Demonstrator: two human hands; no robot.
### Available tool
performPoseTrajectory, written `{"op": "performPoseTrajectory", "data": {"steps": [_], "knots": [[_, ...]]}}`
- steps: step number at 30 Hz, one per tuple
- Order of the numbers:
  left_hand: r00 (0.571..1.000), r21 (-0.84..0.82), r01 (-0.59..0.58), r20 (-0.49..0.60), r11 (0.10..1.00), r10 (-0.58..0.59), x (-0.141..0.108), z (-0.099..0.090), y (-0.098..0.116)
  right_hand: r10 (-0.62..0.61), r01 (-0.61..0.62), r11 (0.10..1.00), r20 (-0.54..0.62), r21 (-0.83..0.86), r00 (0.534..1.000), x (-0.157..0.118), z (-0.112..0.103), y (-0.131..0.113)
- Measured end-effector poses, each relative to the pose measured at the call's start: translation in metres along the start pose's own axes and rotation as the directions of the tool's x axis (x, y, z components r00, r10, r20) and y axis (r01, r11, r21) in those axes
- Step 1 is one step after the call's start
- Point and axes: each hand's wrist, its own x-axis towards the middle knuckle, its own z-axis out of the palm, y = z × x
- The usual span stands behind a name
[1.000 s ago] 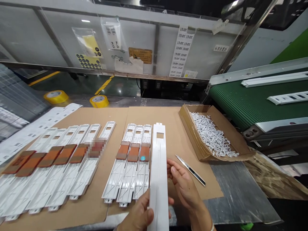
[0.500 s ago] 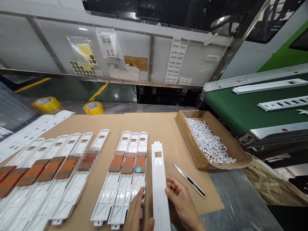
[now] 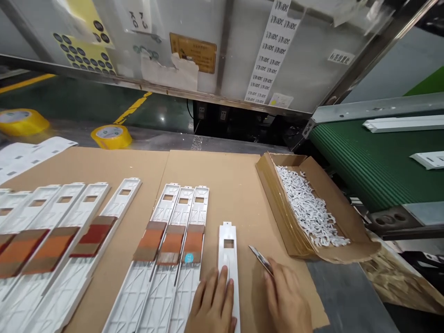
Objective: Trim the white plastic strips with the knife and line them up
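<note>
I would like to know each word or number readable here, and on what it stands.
"24261", repeated, on the long white strip; the characters after it are blurred.
"标签放置处", slightly blurred, on the small white label.
Seemingly "K" and "G", on the white card.
Too small or blurred: brown plate, yellow sticker sheet, blue round sticker, tape rolls.
No readable text: white slat under the left hand, knife.

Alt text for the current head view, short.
A left hand lies on a white strip on cardboard, while the right hand touches a knife beside it. To the left lie more strips with coloured bands; to the right, a box of small white pieces and a green belt.
</note>
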Motion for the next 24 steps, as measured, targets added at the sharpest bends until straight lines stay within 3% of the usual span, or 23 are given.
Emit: {"op": "performPoseTrajectory", "data": {"steps": [4,9,12,15,19,22,24], "knots": [[0.994,-0.084,0.108,-0.005,0.991,-0.108,0.000,0.002,0.004,-0.026,0.029,0.994,0.031,-0.105,0.999,0.012,0.004,0.020],[0.999,-0.050,-0.020,0.036,0.999,0.022,0.020,0.001,-0.008,0.074,-0.083,0.995,0.148,0.061,0.986,0.013,0.007,0.025],[0.996,-0.029,-0.083,0.030,0.996,0.084,0.022,0.004,-0.012,0.086,-0.109,0.983,0.157,0.144,0.984,0.021,0.005,0.017],[0.992,-0.035,-0.127,-0.001,0.991,0.127,0.019,0.007,-0.012,-0.038,0.002,0.983,0.191,0.184,0.981,0.035,0.003,0.003],[0.990,-0.055,-0.144,0.001,0.988,0.144,0.015,0.011,-0.011,-0.231,0.226,0.973,0.264,0.051,0.936,0.054,-0.002,-0.013],[0.996,-0.118,-0.093,0.004,0.989,0.094,0.012,0.015,-0.004,-0.320,0.353,0.930,0.248,-0.100,0.914,0.066,-0.007,-0.022],[1.000,-0.166,0.025,0.016,0.986,-0.023,0.012,0.016,0.005,-0.326,0.370,0.914,0.240,-0.169,0.914,0.071,-0.008,-0.025]]}}
